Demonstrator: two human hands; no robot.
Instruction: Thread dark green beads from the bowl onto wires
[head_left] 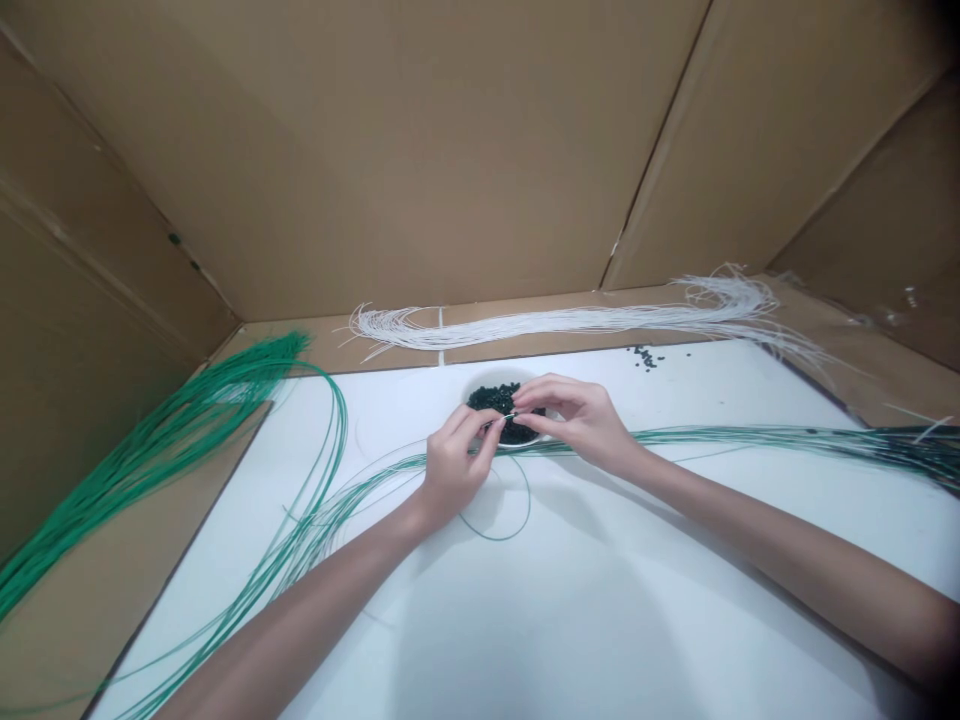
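Left hand [457, 462]: pinched shut on strand [509, 417]
Right hand [583, 420]: nearly pinched (holding anything? can't tell)
Bowl [491, 376]: dark beads [491, 399], below hands

Tall panels of brown cardboard [465, 150] close me in ahead and on both sides, meeting at angled corners. A dark, narrow seam [660, 140] runs down the panels in front of me, right of the middle, and small dark specks [174, 239] mark the joint on my left. Below, I see a flat white desk [525, 620] with thin dark edges, and brown board [330, 345] lies past its far edge and along its left side. The light is soft and cool, leaving faint shadows on the white surface, and the upper right corner falls nearly black.
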